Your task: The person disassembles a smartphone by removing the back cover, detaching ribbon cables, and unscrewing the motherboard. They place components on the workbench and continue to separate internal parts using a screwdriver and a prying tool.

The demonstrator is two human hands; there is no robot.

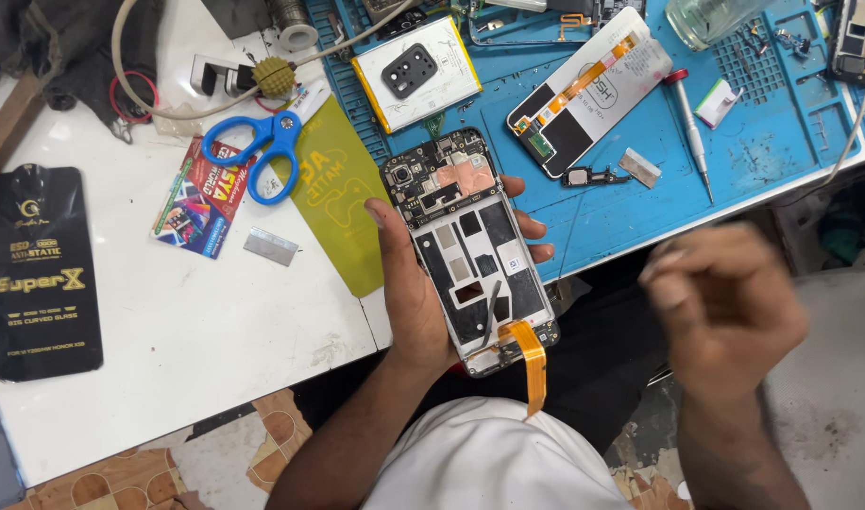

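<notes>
Underneath, left hand (409, 293) cradling opened phone (470, 250)

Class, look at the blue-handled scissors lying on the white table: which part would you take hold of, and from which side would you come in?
Take the blue scissors by the two handle loops, which lie flat and open upward, so come straight down from above. The loop toward the yellow sheet has open room around it. The blades lie toward the coiled cable and look shut.

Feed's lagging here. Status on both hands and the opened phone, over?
Left hand grips opened black phone, orange flex cable hanging loose. Right hand blurred, curled, apart from it; contents unclear. Nothing between them.
</notes>
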